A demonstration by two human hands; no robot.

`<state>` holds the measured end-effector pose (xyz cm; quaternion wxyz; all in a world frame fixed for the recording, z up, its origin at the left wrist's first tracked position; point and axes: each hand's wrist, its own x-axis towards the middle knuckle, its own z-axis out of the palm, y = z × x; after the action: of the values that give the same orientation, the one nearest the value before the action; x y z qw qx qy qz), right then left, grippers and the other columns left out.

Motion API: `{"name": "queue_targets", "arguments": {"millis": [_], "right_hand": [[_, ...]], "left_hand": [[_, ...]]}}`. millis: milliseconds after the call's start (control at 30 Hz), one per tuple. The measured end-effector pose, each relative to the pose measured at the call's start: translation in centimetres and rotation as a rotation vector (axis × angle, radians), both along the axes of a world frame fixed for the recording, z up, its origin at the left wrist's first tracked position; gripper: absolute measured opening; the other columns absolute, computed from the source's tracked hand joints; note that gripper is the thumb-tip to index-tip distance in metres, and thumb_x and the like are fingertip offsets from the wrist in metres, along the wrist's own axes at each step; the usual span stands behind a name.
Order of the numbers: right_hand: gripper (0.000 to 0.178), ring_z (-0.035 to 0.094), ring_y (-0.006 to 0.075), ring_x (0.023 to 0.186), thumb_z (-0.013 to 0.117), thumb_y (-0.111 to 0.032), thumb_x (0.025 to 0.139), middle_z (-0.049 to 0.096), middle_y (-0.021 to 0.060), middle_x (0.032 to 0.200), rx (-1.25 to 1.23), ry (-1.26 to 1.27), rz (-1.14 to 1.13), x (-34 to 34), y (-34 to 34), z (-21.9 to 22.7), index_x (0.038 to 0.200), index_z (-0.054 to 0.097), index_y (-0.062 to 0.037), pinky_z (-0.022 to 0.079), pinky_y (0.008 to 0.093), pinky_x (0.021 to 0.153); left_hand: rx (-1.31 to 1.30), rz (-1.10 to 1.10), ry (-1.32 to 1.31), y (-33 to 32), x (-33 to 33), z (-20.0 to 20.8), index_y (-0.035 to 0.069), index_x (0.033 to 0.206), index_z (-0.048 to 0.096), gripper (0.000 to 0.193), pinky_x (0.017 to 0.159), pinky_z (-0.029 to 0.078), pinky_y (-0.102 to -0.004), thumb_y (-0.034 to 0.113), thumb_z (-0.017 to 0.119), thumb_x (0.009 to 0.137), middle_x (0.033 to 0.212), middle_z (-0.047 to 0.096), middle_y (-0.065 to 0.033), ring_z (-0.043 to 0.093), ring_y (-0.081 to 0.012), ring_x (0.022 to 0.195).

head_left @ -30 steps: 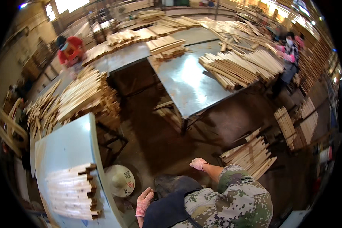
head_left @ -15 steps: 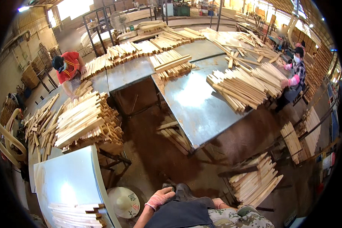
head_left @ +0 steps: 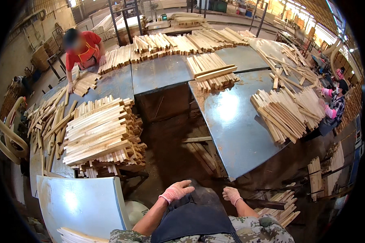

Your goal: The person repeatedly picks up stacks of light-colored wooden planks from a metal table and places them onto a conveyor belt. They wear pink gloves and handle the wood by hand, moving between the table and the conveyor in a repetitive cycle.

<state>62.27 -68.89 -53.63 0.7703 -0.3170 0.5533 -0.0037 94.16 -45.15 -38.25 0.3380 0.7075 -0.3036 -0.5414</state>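
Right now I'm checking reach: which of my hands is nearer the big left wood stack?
Left hand: short of the stack, to its right; the right hand farther right.

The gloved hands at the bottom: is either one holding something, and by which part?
Nothing is seen held. The left hand is by the dark apron, fingers extended; the right hand is loosely curled, with nothing showing in it.
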Motion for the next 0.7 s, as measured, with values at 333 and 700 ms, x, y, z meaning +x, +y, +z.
{"name": "queue_targets", "arguments": {"millis": [333, 700], "right_hand": [[0.040, 0.075, 0.0308, 0.103, 0.066, -0.038, 0.102, 0.078, 0.0178, 0.114, -0.592, 0.275, 1.165, 8.7, -1.6, -6.5, 0.119, 0.078, -0.0039, 0.057, 0.0434, 0.085], [0.027, 0.067, 0.0261, 0.078, 0.065, -0.028, 0.098, 0.072, 0.0134, 0.089, -0.936, 0.129, 0.786, 35.3, -20.0, -8.5, 0.103, 0.074, -0.0035, 0.055, 0.0403, 0.074]], "left_hand": [[0.031, 0.195, 0.165, -3.7, 10.5, -0.7, -0.005, 0.154, 0.054, 0.075, 0.120, 0.044, -0.0370, 0.044, 0.073, 0.101, 0.155, 0.061, -0.0217, 0.058, -0.0310, 0.144], [0.094, 0.266, 0.104, -17.2, 32.8, 2.8, -0.004, 0.156, 0.052, 0.073, 0.120, 0.044, -0.0356, 0.038, 0.075, 0.101, 0.156, 0.060, -0.0202, 0.058, -0.0279, 0.144]]}}
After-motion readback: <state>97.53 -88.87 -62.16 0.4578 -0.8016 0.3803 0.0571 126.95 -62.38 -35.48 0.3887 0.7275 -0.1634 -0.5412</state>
